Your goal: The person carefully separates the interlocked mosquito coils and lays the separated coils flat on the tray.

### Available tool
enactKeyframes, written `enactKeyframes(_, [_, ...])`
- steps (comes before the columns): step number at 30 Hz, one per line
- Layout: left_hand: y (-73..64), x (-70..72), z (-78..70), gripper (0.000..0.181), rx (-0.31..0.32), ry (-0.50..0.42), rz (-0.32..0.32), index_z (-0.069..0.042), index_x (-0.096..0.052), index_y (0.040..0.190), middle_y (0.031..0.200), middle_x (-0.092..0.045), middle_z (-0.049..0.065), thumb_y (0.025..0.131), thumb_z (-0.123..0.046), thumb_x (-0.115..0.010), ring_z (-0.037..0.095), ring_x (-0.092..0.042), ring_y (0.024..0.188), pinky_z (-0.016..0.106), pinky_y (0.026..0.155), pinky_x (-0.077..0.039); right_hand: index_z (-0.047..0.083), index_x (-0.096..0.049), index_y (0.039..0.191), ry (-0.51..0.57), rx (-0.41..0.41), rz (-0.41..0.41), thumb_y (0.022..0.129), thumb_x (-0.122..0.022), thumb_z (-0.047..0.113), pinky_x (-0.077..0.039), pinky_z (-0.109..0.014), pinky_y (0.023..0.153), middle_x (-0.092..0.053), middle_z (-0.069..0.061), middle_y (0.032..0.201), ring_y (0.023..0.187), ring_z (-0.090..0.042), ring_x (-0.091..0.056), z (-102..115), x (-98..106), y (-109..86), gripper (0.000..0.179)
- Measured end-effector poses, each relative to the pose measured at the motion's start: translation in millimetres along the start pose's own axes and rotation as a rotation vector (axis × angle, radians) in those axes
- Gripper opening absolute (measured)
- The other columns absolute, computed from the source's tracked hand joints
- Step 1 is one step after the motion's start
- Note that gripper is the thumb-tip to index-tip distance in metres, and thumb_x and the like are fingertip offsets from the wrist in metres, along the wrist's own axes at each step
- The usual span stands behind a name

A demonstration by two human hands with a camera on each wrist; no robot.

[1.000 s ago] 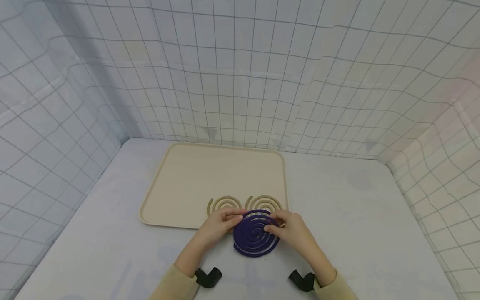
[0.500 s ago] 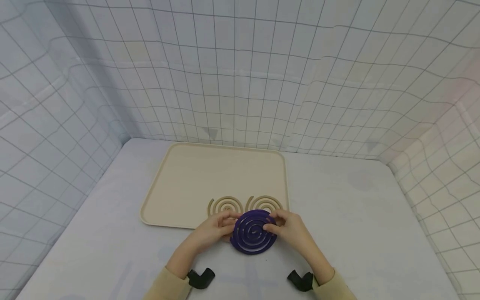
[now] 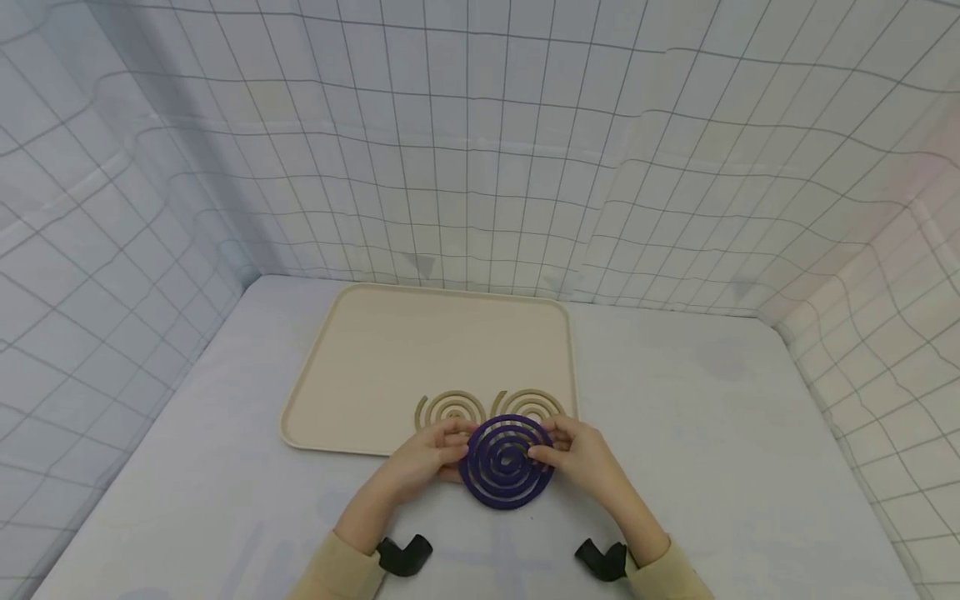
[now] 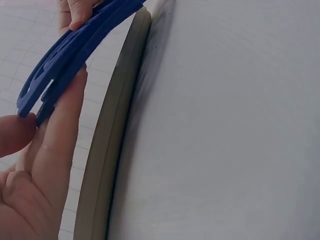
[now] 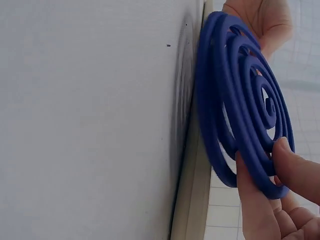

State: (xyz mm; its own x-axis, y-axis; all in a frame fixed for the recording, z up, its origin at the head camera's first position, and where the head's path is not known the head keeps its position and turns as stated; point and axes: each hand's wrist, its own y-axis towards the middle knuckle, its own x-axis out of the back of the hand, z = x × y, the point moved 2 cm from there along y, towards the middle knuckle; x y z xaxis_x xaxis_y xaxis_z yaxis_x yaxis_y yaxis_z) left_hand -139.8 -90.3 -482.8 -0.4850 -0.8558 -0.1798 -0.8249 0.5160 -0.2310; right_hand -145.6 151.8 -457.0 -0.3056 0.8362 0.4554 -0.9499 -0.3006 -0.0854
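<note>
Both hands hold a dark blue-purple mosquito coil (image 3: 506, 462) just in front of the tray's near edge. In the right wrist view the blue coil (image 5: 240, 100) shows two spiral layers slightly apart, tilted above the table. My left hand (image 3: 423, 457) pinches its left rim, thumb near a coil end and fingers beneath, as the left wrist view shows. On the other side my right hand (image 3: 581, 454) pinches the rim, thumb on the upper face. Two tan mosquito coils (image 3: 452, 402) lie side by side on the tray, their near parts hidden behind hands and blue coil.
A beige tray (image 3: 420, 333) lies on the white table (image 3: 675, 433), its raised rim close to both hands. Grid-patterned white curtain walls (image 3: 480, 167) enclose the back and sides. Black wrist mounts (image 3: 405, 556) sit below each cuff.
My left hand has shifted slightly left. The blue coil's layers have turned against each other, so wider gaps now show through the spiral. My right hand has barely moved.
</note>
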Motion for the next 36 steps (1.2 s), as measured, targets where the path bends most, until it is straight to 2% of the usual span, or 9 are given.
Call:
enactKeyframes(3, [0.7, 3.8, 1.5, 0.044, -0.010, -0.076, 0.036, 0.017, -0.032, 0.139, 0.107, -0.071, 0.002, 0.100, 0.001, -0.044, 0.008, -0.069, 0.090, 0.026, 0.077, -0.058, -0.006, -0.064, 0.108, 0.047, 0.007, 0.026, 0.085, -0.073, 0.003, -0.058, -0.023, 0.072, -0.073, -0.019, 0.094, 0.083, -0.023, -0.073, -1, 1, 1.8, 0.026])
enactKeyframes(7, [1.0, 7.5, 1.9, 0.044, -0.031, -0.124, 0.056, 0.017, -0.030, 0.139, 0.109, -0.071, -0.002, 0.101, 0.001, -0.043, 0.008, -0.070, 0.091, 0.027, 0.079, -0.058, -0.008, -0.063, 0.110, 0.075, 0.000, 0.032, 0.086, -0.073, 0.003, -0.058, -0.023, 0.072, -0.073, -0.021, 0.097, 0.084, -0.024, -0.073, 0, 2, 4.8, 0.028])
enactKeyframes(10, [1.9, 8.1, 1.0, 0.043, -0.030, -0.126, 0.036, 0.015, -0.030, 0.140, 0.116, -0.069, 0.000, 0.101, 0.000, -0.041, 0.007, -0.069, 0.092, 0.026, 0.080, -0.058, -0.008, -0.062, 0.110, 0.099, -0.014, 0.018, 0.087, -0.072, 0.004, -0.058, -0.023, 0.071, -0.073, -0.021, 0.098, 0.084, -0.023, -0.073, 1, 4, 7.0, 0.028])
enactKeyframes(12, [3.2, 7.7, 0.1, 0.045, -0.024, -0.118, 0.011, 0.014, -0.028, 0.143, 0.126, -0.065, 0.011, 0.102, 0.000, -0.040, 0.007, -0.068, 0.095, 0.025, 0.081, -0.057, -0.008, -0.061, 0.109, 0.119, -0.034, 0.007, 0.087, -0.072, 0.004, -0.058, -0.023, 0.070, -0.074, -0.021, 0.097, 0.082, -0.020, -0.072, 1, 5, 9.3, 0.028])
enactKeyframes(15, [5.7, 6.8, -0.8, 0.048, -0.026, -0.117, -0.032, 0.014, -0.024, 0.146, 0.141, -0.052, 0.025, 0.102, 0.001, -0.037, 0.006, -0.065, 0.100, 0.025, 0.083, -0.056, -0.007, -0.062, 0.108, 0.134, -0.067, -0.034, 0.087, -0.073, 0.006, -0.057, -0.021, 0.069, -0.074, -0.020, 0.097, 0.079, -0.014, -0.071, 0, 5, 14.3, 0.027])
enactKeyframes(17, [7.2, 5.2, -1.6, 0.048, -0.036, -0.119, -0.070, 0.014, -0.024, 0.146, 0.142, -0.048, 0.029, 0.102, 0.002, -0.036, 0.006, -0.064, 0.101, 0.026, 0.084, -0.056, -0.007, -0.062, 0.110, 0.157, -0.097, -0.061, 0.087, -0.073, 0.005, -0.057, -0.021, 0.068, -0.074, -0.020, 0.098, 0.076, -0.011, -0.070, -1, 4, 17.7, 0.028])
enactKeyframes(23, [10.9, -2.4, -7.4, 0.043, -0.055, -0.125, -0.231, 0.013, -0.029, 0.140, 0.124, -0.057, 0.021, 0.097, 0.008, -0.036, 0.009, -0.062, 0.092, 0.026, 0.077, -0.057, -0.007, -0.057, 0.120, 0.285, -0.153, -0.131, 0.088, -0.070, 0.000, -0.057, -0.024, 0.062, -0.073, -0.018, 0.096, 0.067, -0.011, -0.067, -1, 2, 26.4, 0.035])
enactKeyframes(28, [15.6, -8.1, -11.7, 0.043, -0.051, -0.117, -0.371, 0.011, -0.034, 0.137, 0.126, -0.057, 0.029, 0.094, 0.010, -0.037, 0.010, -0.063, 0.086, 0.023, 0.071, -0.058, -0.005, -0.052, 0.127, 0.336, -0.178, -0.181, 0.087, -0.069, -0.002, -0.056, -0.021, 0.060, -0.071, -0.011, 0.088, 0.064, -0.010, -0.066, 0, 0, 31.5, 0.043])
enactKeyframes(36, [17.8, -12.9, -14.9, 0.045, -0.060, -0.152, -0.479, 0.014, -0.028, 0.138, 0.133, -0.049, 0.036, 0.093, 0.011, -0.036, 0.011, -0.066, 0.086, 0.023, 0.074, -0.059, -0.007, -0.046, 0.134, 0.419, -0.203, -0.198, 0.088, -0.067, -0.005, -0.057, -0.020, 0.065, -0.069, -0.016, 0.096, 0.068, -0.007, -0.066, -2, -2, 36.1, 0.050])
